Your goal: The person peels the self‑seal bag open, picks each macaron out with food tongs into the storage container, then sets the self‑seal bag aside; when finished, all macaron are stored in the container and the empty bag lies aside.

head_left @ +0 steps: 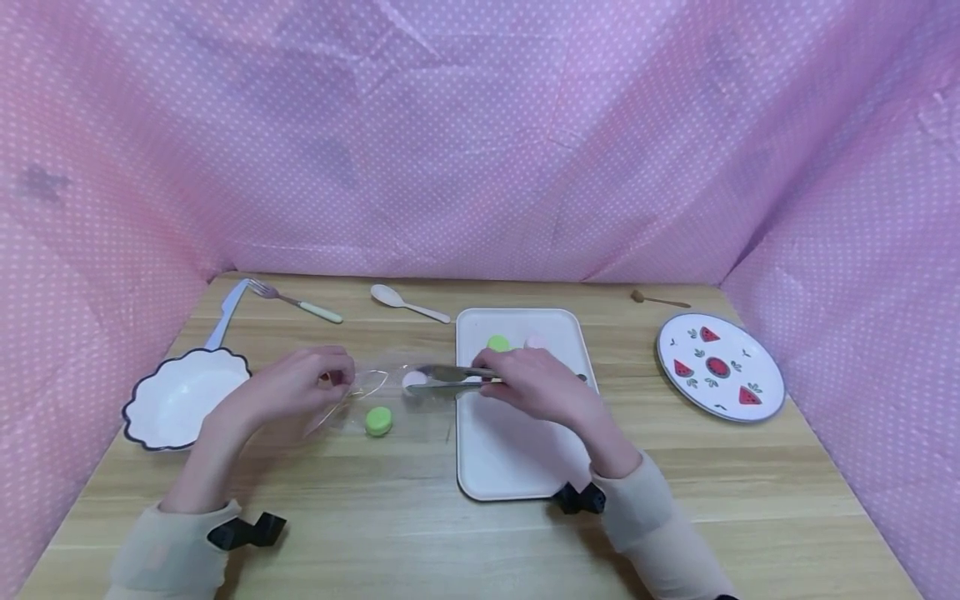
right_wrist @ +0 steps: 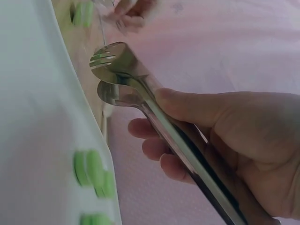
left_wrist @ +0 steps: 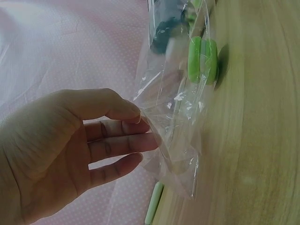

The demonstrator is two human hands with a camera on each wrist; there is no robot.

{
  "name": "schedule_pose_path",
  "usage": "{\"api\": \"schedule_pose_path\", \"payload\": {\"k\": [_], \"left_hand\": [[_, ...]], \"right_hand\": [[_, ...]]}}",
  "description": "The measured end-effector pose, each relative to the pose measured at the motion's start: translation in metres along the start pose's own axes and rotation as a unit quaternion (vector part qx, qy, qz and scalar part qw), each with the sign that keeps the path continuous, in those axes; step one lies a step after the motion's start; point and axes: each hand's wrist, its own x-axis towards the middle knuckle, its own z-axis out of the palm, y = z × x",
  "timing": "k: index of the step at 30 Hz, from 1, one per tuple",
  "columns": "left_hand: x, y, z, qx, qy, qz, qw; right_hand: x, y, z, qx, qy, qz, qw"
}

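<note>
My left hand (head_left: 300, 385) pinches the edge of a clear plastic bag (left_wrist: 176, 117) between thumb and fingertips. A green macaron (head_left: 378, 421) shows at the bag, overlapped by the plastic in the left wrist view. A pale macaron (head_left: 414, 381) lies further along the bag, beside the tong tips. In my right hand (head_left: 536, 383) is a pair of metal tongs (right_wrist: 164, 124), their slotted tips close together over the bag. Below that hand lies a white rectangular tray (head_left: 517, 454) with a green macaron (head_left: 498, 342) and a pink one (head_left: 536, 341); the hand hides part of it.
To the left stands a scalloped white bowl (head_left: 183, 396), with a pale blue knife (head_left: 227, 312) behind it. A fork (head_left: 300, 303) and a pale spoon (head_left: 408, 305) lie along the back. At the right are a watermelon-patterned plate (head_left: 720, 392) and a small wooden dipper (head_left: 660, 300).
</note>
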Motion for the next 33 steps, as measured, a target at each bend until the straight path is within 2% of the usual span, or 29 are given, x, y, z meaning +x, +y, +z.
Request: {"api": "schedule_pose_path", "payload": {"k": [8, 11, 15, 19, 27, 33], "left_hand": [[0.0, -0.002, 0.0, 0.01, 0.005, 0.005, 0.9999], [0.0, -0.002, 0.0, 0.012, 0.012, 0.012, 0.9998], [-0.001, -0.003, 0.001, 0.014, 0.011, 0.006, 0.9998], [-0.002, -0.003, 0.001, 0.015, 0.01, -0.001, 0.9998], [-0.002, -0.003, 0.002, 0.012, 0.007, -0.006, 0.9999], [0.0, -0.001, 0.002, 0.014, 0.017, 0.007, 0.9997]], "right_hand": [[-0.05, 0.034, -0.019, 0.028, 0.0, 0.058, 0.998], [-0.07, 0.042, -0.025, 0.031, -0.003, 0.081, 0.996], [-0.089, 0.048, -0.029, 0.029, -0.003, 0.088, 0.996], [-0.098, 0.05, -0.031, 0.033, -0.01, 0.086, 0.996], [-0.101, 0.048, -0.03, 0.007, -0.051, 0.084, 0.995], [-0.101, 0.047, -0.027, -0.006, -0.061, 0.086, 0.994]]}}
